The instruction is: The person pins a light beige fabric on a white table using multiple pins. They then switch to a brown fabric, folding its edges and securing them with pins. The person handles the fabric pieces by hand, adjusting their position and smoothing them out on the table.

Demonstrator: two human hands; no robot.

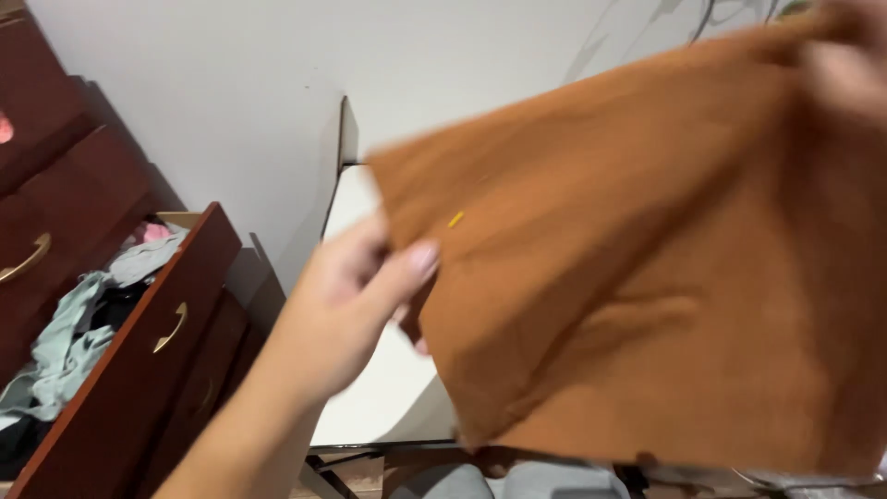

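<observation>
In front of the white wall (231, 83), we hold up a rust-orange cloth (647, 277) with both hands. Our left hand (356, 296) pinches its near left edge, thumb on top and fingers tucked behind. Our right hand (845, 55) grips the top right corner, but it is blurry, so we cannot tell how its fingers sit. The cloth hangs spread out flat, not folded yet, over a small white table (370, 388). To the left, a dark red drawer (139, 360) stands open, full of jumbled clothes (69, 342) that are not sorted.
</observation>
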